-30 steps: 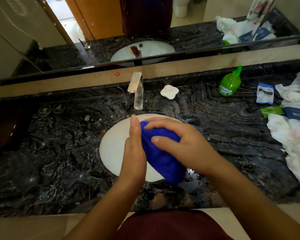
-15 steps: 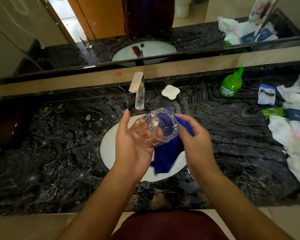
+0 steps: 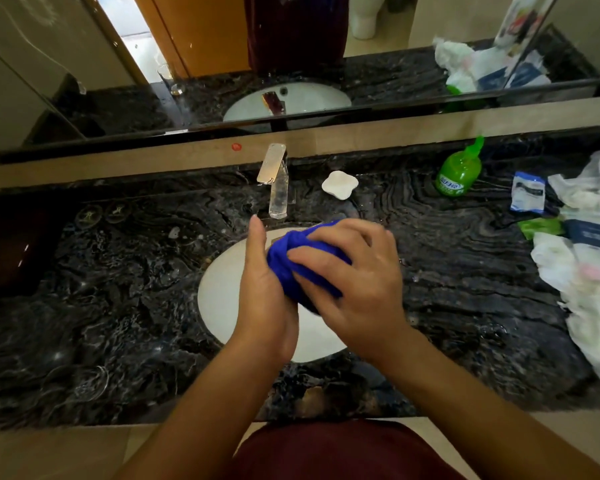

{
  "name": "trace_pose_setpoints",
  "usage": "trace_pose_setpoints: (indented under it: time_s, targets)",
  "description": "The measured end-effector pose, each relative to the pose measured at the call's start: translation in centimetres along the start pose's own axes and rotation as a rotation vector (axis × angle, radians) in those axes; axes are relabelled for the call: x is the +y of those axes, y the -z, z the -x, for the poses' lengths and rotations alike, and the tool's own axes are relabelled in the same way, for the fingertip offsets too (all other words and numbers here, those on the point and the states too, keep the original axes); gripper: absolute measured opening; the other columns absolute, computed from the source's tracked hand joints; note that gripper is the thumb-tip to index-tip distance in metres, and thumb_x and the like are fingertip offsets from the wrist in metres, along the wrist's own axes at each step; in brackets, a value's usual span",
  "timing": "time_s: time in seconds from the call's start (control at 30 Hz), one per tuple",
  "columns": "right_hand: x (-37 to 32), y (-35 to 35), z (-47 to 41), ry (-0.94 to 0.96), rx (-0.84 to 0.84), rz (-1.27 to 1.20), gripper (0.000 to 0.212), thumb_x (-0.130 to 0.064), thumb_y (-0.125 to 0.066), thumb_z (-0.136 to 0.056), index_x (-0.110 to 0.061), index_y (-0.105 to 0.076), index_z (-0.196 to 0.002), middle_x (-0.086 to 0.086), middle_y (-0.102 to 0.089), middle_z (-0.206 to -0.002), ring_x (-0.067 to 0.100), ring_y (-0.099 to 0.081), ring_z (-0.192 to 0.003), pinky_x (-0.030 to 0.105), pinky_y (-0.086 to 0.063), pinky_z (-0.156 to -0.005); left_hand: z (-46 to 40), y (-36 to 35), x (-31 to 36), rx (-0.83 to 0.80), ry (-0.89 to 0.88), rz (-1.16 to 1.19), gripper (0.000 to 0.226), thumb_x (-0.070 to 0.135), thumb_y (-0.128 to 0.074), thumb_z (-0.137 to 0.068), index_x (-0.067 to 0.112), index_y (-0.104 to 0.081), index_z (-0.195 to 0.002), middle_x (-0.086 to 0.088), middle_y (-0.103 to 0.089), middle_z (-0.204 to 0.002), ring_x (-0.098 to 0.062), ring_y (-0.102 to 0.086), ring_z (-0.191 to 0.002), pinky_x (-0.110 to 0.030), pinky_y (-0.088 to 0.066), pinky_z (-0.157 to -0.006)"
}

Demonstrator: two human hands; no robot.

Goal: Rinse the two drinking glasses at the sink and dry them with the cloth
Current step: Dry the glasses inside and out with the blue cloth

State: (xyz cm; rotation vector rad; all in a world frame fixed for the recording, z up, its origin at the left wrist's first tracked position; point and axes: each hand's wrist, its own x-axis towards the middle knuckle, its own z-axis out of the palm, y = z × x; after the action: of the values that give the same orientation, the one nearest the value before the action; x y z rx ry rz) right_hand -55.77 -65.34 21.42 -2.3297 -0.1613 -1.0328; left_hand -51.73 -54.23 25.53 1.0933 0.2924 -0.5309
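Right hand (image 3: 357,282) grip clamped on blue cloth (image 3: 302,268); left hand (image 3: 264,289) grip flat against it. Glass hidden inside: presumably wet, slippery, fragile; cup through the soft cloth.

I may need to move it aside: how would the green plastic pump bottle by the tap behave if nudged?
The green plastic pump bottle looks squat with a wide base, so it would probably slide rather than tip. The dark marble counter glistens as if wet, so it may skid easily. Being plastic, it is likely light and not fragile.
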Motion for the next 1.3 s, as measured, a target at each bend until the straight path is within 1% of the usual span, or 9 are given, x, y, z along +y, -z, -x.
trace_pose_setpoints:
  time_s: [0.17, 0.4, 0.6, 0.7, 0.83, 1.0, 1.13, 1.2, 1.3]
  targets:
    - [0.4, 0.5, -1.7, -0.003, -0.149, 0.073, 0.022, -0.032, -0.064, -0.095, -0.021, -0.077, -0.11, 0.003, -0.071, -0.11, 0.031, -0.061, -0.099, 0.044, -0.043, -0.083, 0.4, -0.2, -0.4, 0.035, -0.114, -0.108, 0.059, 0.053, -0.04, -0.103, 0.019, -0.08, -0.076, -0.004, -0.079, -0.083, -0.013, -0.076, -0.081, -0.033, -0.057, -0.079]
    - [1.3, 1.9, -6.5, -0.682, -0.499, -0.584, 0.012, -0.026, -0.069, -0.093, -0.031, -0.074, -0.103, -0.014, -0.073, -0.1, 0.002, -0.068, -0.095, 0.021, -0.055, -0.081, 0.1, 0.3, -0.8, 0.037, -0.207, -0.179, 0.052, 0.047, -0.043, -0.104, 0.031, -0.082, -0.074, 0.001, -0.079, -0.081, -0.01, -0.074, -0.076, -0.03, -0.055, -0.072]
    - [2.6, 0.6, -4.5, -1.201, -0.324, -1.345, 0.015, -0.017, -0.066, -0.092, -0.018, -0.077, -0.102, 0.011, -0.073, -0.097, 0.027, -0.065, -0.089, 0.04, -0.051, -0.088, 0.1, 0.4, -1.3, 0.034, -0.148, -0.046, 0.054, 0.04, -0.051, -0.103, 0.02, -0.076, -0.06, -0.001, -0.056, -0.049, -0.009, -0.054, -0.042, -0.02, -0.046, -0.045]
    - [2.6, -1.2, -3.1, -1.338, -0.266, -1.56, 0.021, -0.022, -0.072, -0.088, -0.012, -0.067, -0.107, 0.011, -0.066, -0.088, 0.025, -0.062, -0.074, 0.036, -0.054, -0.067, -0.5, 0.8, -1.5, 0.039, -0.043, 0.043, 0.036, 0.035, -0.062, -0.097, 0.018, -0.078, -0.071, -0.007, -0.061, -0.071, -0.012, -0.057, -0.058, -0.024, -0.051, -0.06]
    - [2.1, -2.2, -1.9, -1.511, -0.038, -1.518, 0.017, -0.024, -0.057, -0.099, -0.012, -0.063, -0.089, 0.006, -0.066, -0.067, 0.02, -0.065, -0.055, 0.027, -0.054, -0.049, -1.1, 1.2, -1.8, 0.022, 0.1, 0.206, 0.036, 0.039, -0.063, -0.097, 0.008, -0.073, -0.112, -0.016, -0.062, -0.114, -0.026, -0.063, -0.098, -0.038, -0.049, -0.098]
    - [1.4, -3.3, 0.2, -1.523, 0.069, -1.324, 0.035, -0.024, -0.056, -0.101, -0.017, -0.078, -0.074, 0.005, -0.076, -0.075, 0.021, -0.072, -0.066, 0.034, -0.056, -0.07, -1.8, 1.0, -2.1, -0.006, 0.124, 0.337, 0.03, 0.034, -0.058, -0.101, 0.009, -0.071, -0.111, -0.01, -0.068, -0.106, -0.024, -0.063, -0.106, -0.04, -0.045, -0.113]
    - [3.2, -3.6, 1.0, -1.503, -0.006, -1.286, 0.022, -0.013, -0.064, -0.089, -0.011, -0.077, -0.072, 0.006, -0.072, -0.072, 0.021, -0.07, -0.067, 0.031, -0.056, -0.066, -1.9, 0.9, -2.7, -0.086, 0.184, 0.331, 0.04, 0.034, -0.048, -0.102, 0.007, -0.078, -0.104, -0.013, -0.074, -0.109, -0.025, -0.07, -0.099, -0.037, -0.054, -0.097]
    - [4.2, -3.8, 1.2, -1.477, -0.025, -1.338, 0.043, -0.002, -0.057, -0.093, -0.011, -0.077, -0.056, 0.001, -0.073, -0.064, 0.01, -0.07, -0.059, 0.022, -0.058, -0.06, -2.2, 1.1, -3.0, -0.091, 0.218, 0.291, 0.05, 0.043, -0.045, -0.104, 0.008, -0.08, -0.103, -0.014, -0.075, -0.113, -0.025, -0.073, -0.1, -0.036, -0.058, -0.092]
    - [4.5, -5.6, -0.1, -1.409, 0.012, -1.263, 0.021, -0.018, -0.059, -0.091, -0.013, -0.075, -0.104, 0.019, -0.075, -0.1, 0.024, -0.072, -0.088, 0.036, -0.059, -0.086, -4.1, 2.3, -3.5, -0.008, 0.219, 0.267, 0.04, 0.035, -0.046, -0.106, 0.009, -0.076, -0.111, -0.012, -0.076, -0.113, -0.022, -0.075, -0.097, -0.033, -0.062, -0.083]
